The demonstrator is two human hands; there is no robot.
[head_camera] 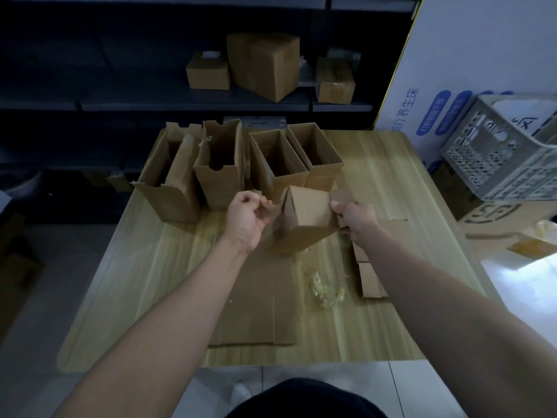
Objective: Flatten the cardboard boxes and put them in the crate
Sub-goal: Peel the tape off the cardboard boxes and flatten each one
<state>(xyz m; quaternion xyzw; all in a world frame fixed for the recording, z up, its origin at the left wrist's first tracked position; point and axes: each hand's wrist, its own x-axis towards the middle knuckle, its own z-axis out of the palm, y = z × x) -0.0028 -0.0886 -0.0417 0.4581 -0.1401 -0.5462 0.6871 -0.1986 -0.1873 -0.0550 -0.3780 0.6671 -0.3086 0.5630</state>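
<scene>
Table (144, 267): pale wood grain, carrying all the cardboard
Open boxes (220, 167): four brown ones upright in a row along the table's far edge, tops open, the two on the right touching side by side
Left hand (247, 215): fingers curled in, thumb and fingertips pinching the left flap of the held box; that spot is blurred
Flat sheet (256, 306): collapsed cardboard lying on the table under the left forearm, reaching the near edge
Held box (304, 218): small brown one, raised over the middle of the table between both hands, tilted, just in front of the row
Tape wad (327, 289): crumpled clear tape on the table, right of the flat sheet
Right hand (357, 217): closed round the held box's right edge, thumb on top
Flat pieces (372, 282): flattened cardboard beside the right forearm
Crate (506, 155): grey perforated plastic, off the table's right side, tilted, well apart from the held box
</scene>
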